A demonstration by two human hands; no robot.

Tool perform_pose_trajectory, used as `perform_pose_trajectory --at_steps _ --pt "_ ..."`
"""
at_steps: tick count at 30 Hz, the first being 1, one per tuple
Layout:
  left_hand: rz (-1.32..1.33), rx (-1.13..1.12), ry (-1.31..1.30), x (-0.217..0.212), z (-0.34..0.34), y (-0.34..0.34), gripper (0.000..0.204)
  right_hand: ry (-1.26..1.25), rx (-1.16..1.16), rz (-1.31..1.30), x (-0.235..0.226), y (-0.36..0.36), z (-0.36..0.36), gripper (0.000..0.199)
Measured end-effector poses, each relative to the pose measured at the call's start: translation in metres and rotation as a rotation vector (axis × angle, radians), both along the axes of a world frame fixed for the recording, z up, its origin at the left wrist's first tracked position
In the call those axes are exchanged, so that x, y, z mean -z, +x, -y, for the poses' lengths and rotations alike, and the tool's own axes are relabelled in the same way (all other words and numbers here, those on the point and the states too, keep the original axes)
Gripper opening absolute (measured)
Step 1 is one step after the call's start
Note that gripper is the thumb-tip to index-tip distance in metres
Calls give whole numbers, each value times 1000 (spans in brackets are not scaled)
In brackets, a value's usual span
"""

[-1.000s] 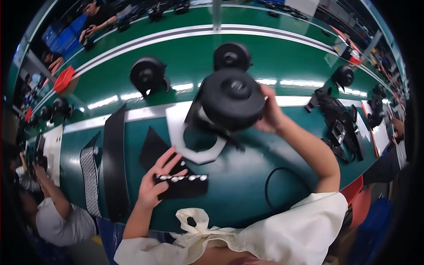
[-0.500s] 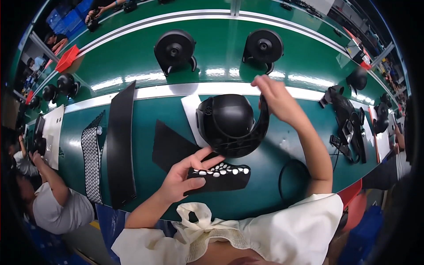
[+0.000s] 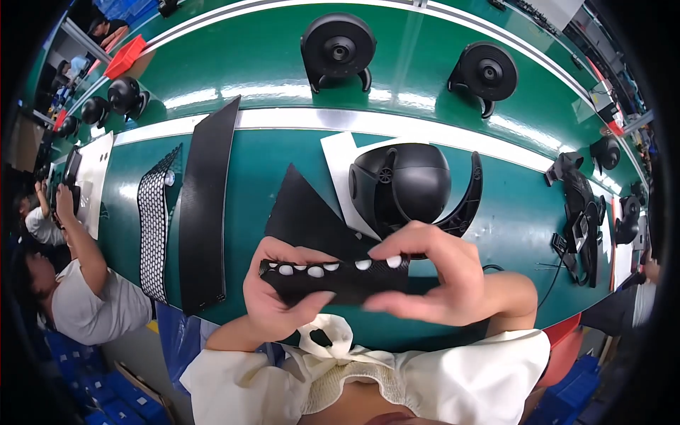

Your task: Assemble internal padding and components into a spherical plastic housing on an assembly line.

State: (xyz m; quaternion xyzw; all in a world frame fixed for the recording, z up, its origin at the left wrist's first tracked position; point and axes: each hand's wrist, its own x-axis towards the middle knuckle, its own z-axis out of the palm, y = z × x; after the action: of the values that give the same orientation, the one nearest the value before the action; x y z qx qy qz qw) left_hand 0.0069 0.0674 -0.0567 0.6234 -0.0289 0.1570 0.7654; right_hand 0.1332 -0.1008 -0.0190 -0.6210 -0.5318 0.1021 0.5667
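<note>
Both the left hand (image 3: 280,290) and the right hand (image 3: 446,280) grip the dotted strip (image 3: 340,282) in the head view, one at each end, thumbs toward the wearer. It sits on the near side of the black dome (image 3: 411,177), a little to its left. What has just changed is the right hand: half a second ago it was up by the dome's curved arm (image 3: 467,202), and now it has come down to the strip. That leaves the dome resting untouched on the table (image 3: 528,205) and, it seems, turns both hands to the strip alone. Left of the dome lie a black sheet (image 3: 301,212) and, farther out, a long panel (image 3: 205,212); beyond it stand two round housings (image 3: 338,49).
</note>
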Motion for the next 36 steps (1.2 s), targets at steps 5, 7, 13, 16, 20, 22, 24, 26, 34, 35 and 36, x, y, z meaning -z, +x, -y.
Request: perform_pose_trajectory --at_steps 5,7,13,16,20,22,24,26,34,35,36 --pt "33 -107 277 5 -2 -1 42 8 9 -245 22 -4 -7 24" --pt "-2 -176 369 -6 0 1 23 29 27 -229 22 -6 -6 17" --pt "124 -100 380 0 -2 7 23 16 204 359 -1 1 -6 29" --pt "140 -63 371 1 0 7 24 -66 114 549 -8 1 0 30" --pt "150 -66 423 4 2 10 25 -47 122 528 -2 0 -1 29" --pt "142 -76 446 1 5 10 24 30 129 622 5 -1 0 33" --pt "-96 -157 323 0 12 6 21 120 172 737 14 -5 1 33" --pt "-117 -163 304 2 14 8 19 171 233 774 19 -5 -1 31" --pt "61 -62 237 21 15 19 25 37 151 -251 -5 45 -14 45" --pt "-18 5 230 22 11 19 26 16 145 -374 -6 46 -20 45" --pt "-18 7 221 23 11 22 26 -3 127 -349 -4 48 -20 45"
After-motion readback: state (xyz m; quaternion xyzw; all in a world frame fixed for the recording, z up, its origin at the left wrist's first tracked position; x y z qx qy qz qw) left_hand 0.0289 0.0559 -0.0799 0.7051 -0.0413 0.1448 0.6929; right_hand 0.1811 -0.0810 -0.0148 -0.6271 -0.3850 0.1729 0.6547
